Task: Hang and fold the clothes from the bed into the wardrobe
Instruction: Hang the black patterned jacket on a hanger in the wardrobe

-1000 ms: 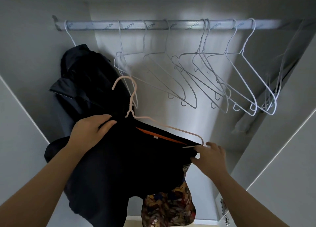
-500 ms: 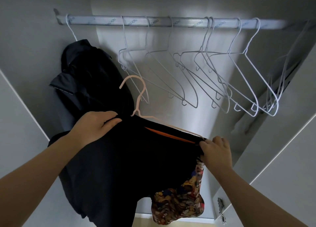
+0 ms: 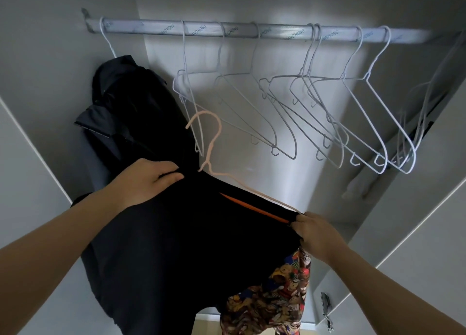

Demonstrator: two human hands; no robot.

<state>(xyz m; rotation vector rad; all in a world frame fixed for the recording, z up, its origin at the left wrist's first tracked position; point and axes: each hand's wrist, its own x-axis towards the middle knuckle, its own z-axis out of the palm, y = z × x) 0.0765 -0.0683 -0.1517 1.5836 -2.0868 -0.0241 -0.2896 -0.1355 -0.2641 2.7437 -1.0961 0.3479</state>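
Observation:
A black garment [image 3: 181,246] with an orange inner neck band hangs on a pale pink hanger [image 3: 214,143], held up in front of the open wardrobe. My left hand [image 3: 146,180] grips the garment's left shoulder near the hanger's neck. My right hand [image 3: 315,233] pinches the right shoulder at the hanger's end. The hanger's hook points up, below the metal rail [image 3: 277,30] and apart from it. A patterned cloth [image 3: 272,299] hangs below the black garment at the right.
A dark jacket [image 3: 121,112] hangs at the rail's left end. Several empty white wire hangers [image 3: 327,112] fill the rail from the middle to the right. White wardrobe walls close in on both sides; a door hinge [image 3: 325,307] sits at lower right.
My right hand has drawn the garment's shoulder over the hanger's right end, which showed bare before. The garment and hanger have shifted slightly right and up toward the rail.

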